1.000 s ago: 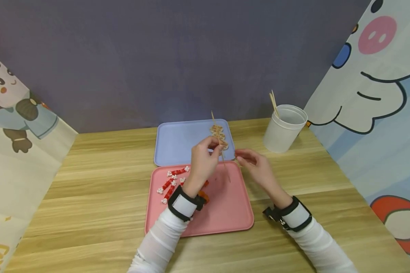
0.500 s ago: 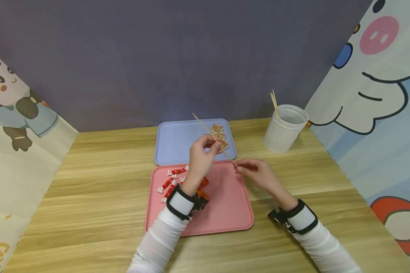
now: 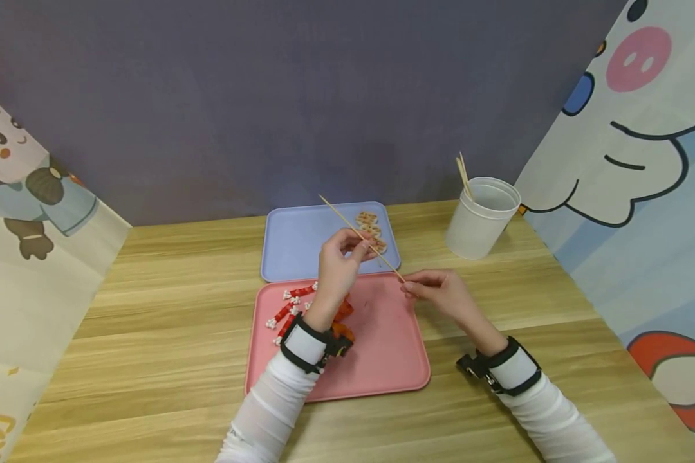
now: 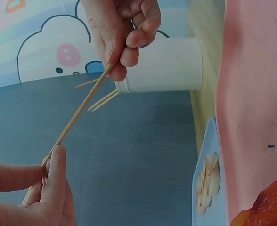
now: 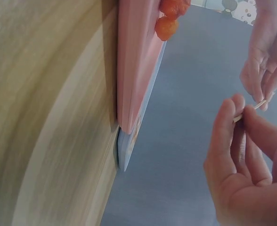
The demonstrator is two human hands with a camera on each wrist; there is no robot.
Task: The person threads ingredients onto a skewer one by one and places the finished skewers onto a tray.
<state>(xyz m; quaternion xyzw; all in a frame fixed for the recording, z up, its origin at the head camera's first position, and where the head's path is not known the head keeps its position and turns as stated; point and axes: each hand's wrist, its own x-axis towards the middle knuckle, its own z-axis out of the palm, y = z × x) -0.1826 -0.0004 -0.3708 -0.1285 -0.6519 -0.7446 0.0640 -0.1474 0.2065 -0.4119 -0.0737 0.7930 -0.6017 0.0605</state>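
A thin bamboo skewer (image 3: 337,211) slants down to the right over the two trays. My left hand (image 3: 338,267) pinches it partway along between thumb and fingers, and my right hand (image 3: 440,289) pinches its lower right end. The left wrist view shows the bare stretch of skewer (image 4: 79,112) between the hands. Beyond my left hand, pale round pieces with brown marks (image 3: 367,218) lie in a row on the blue tray (image 3: 301,238). On the pink tray (image 3: 388,360) are several red pieces with white frilly ends (image 3: 282,313) and glossy orange-red pieces (image 3: 343,331), partly hidden by my left arm.
A white cup (image 3: 473,228) holding a few skewers (image 3: 463,175) stands at the back right of the wooden table (image 3: 168,308). A dark grey wall (image 3: 324,103) rises behind. Printed cartoon panels (image 3: 625,212) flank both sides.
The skewer has swung from nearly upright to a slant, its upper end moving left. My right hand, apart from the skewer earlier, has moved down slightly and taken its lower end.
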